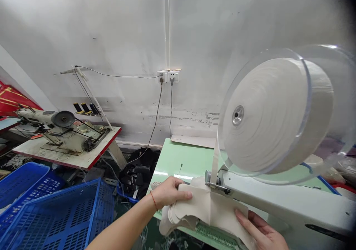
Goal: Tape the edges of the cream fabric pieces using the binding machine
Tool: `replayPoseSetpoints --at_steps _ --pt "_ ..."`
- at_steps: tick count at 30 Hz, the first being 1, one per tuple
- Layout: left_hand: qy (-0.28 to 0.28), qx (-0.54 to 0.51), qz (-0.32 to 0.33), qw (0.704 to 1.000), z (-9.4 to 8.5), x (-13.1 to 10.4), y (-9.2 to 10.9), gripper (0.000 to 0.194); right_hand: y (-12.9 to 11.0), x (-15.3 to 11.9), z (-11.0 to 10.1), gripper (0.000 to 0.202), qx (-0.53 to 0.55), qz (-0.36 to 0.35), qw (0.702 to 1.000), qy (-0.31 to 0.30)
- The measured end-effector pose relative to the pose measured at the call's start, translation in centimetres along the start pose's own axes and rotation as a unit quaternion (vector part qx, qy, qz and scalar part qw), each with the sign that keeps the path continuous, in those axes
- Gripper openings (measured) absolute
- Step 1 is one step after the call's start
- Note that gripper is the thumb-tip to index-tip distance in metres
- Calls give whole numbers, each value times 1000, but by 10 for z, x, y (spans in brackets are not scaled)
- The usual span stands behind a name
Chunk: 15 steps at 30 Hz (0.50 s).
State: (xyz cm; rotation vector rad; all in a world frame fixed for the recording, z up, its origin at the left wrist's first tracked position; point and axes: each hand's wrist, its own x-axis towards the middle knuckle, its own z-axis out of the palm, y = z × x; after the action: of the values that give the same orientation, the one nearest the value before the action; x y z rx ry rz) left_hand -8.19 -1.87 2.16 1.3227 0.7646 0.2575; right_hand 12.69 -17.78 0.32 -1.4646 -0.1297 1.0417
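Observation:
A cream cloth piece [196, 201], with a seam line down its middle, stretches between my two hands in front of the machine arm [258, 192]. My left hand [168, 192] grips its left part, thumb on top and fingers hidden beneath. Several similar layers hang under that side. The right end is pinched in my right hand [260, 229], thumb on the upper face. Above the seam sits the metal tape guide [218, 187], close to the cloth; whether they touch I cannot tell. A whitish tape strip [215, 161] runs down into the guide from a large roll [269, 112].
A pale green table [189, 155] bears the machine, with a ruler scale [217, 237] along its front. Blue plastic crates [62, 216] stand on the left, below a sewing machine [61, 131] on its own table. Dark material [139, 172] is heaped between the tables.

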Motion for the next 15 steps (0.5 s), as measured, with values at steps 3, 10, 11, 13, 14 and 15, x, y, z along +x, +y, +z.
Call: replayPoseSetpoints --at_steps 3,10,11,13,14,15 --pt "-4 -23 -11 1000 0 10 -2 54 0 3 6 51 45 31 998 -10" --pt "-41 -92 -39 994 -11 35 -9 57 6 32 7 59 50 7 998 36" --pt "-41 -100 -48 993 -13 40 -10 59 6 36 8 59 63 -6 997 38" --pt "-38 -110 -65 991 -13 47 -12 61 6 42 10 55 86 -14 995 39" --pt "-35 -113 -68 991 -13 49 -14 63 6 42 11 51 93 -6 995 35" --pt "-30 -115 -68 991 -11 48 -17 63 8 41 11 48 102 3 994 26"
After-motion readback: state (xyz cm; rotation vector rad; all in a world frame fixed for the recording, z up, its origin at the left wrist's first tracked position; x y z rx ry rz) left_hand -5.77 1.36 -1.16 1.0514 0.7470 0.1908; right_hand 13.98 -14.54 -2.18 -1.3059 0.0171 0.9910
